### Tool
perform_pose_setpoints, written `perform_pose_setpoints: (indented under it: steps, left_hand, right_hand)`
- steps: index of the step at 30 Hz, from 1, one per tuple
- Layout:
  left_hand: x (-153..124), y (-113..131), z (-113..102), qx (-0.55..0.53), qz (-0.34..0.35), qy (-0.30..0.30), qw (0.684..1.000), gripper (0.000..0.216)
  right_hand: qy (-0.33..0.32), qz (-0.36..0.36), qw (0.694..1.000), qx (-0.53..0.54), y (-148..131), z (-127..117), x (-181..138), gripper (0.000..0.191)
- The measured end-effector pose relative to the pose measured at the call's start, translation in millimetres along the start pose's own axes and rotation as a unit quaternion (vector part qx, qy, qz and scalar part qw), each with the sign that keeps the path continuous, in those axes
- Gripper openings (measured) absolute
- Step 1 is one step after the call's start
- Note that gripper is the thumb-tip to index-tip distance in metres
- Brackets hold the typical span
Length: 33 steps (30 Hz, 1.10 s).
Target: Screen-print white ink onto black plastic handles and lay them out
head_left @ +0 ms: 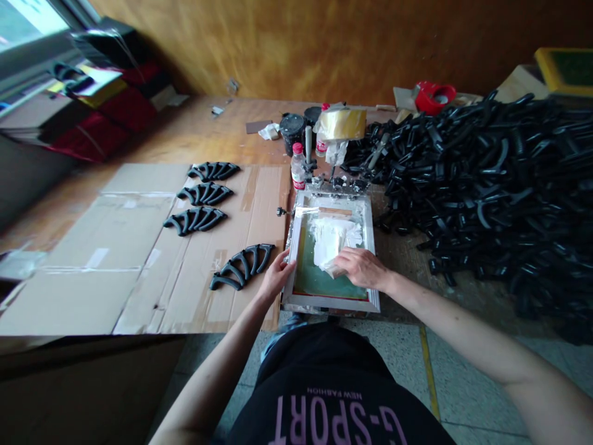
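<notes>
A silkscreen printing frame (375, 272) with a pale metal border and green mesh lies flat in front of me. My right hand (364, 269) has its fingers closed on a crumpled white cloth (330, 241), pressed against the mesh; whether it is fabric or tissue is hard to tell. At the frame's left border is my left hand (278, 275), its thumb and fingers gripping the edge. A wooden strip (335, 212) lies across the frame's far end. Metal hinge clamps (338, 183) hold that end. Just left of my left hand, several curved black plastic handles (243, 266) form a row on cardboard.
More rows of black handles (204, 193) rest on the flat cardboard (106, 290). A large heap of black handles (482, 185) covers the right side. Behind the frame stand a bottle (298, 168), a dark pot (292, 131) and a tape roll (343, 123).
</notes>
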<state>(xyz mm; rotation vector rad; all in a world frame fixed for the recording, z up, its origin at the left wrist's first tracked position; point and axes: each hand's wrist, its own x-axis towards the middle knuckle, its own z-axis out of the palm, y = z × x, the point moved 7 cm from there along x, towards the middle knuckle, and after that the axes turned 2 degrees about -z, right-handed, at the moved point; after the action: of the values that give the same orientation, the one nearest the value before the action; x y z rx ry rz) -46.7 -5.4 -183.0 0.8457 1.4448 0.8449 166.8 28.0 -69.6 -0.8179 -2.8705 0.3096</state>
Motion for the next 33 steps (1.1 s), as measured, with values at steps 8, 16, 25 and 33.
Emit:
perform_pose_setpoints:
  steps: [8, 16, 25, 33]
  left_hand:
    - [-7, 11, 0, 0.012, -0.011, 0.012, 1.000, 0.072]
    - [-28, 57, -6, 0.037, 0.007, 0.013, 0.999, 0.075]
    - [-41, 218, -2, -0.088, 0.243, 0.061, 0.964, 0.059]
    - [-28, 201, 12, -0.123, 0.234, 0.086, 0.961, 0.062]
  right_hand:
    - [0.082, 0.016, 0.996, -0.026, -8, 13, -11, 0.026]
    - [0.128, 0.188, 0.974, 0.013, 49, -54, 39, 0.050]
    - [0.293, 0.388, 0.869, 0.096, 195, -93, -44, 0.035]
    - [0.024, 0.306, 0.951, 0.031, 81, 50, -24, 0.022]
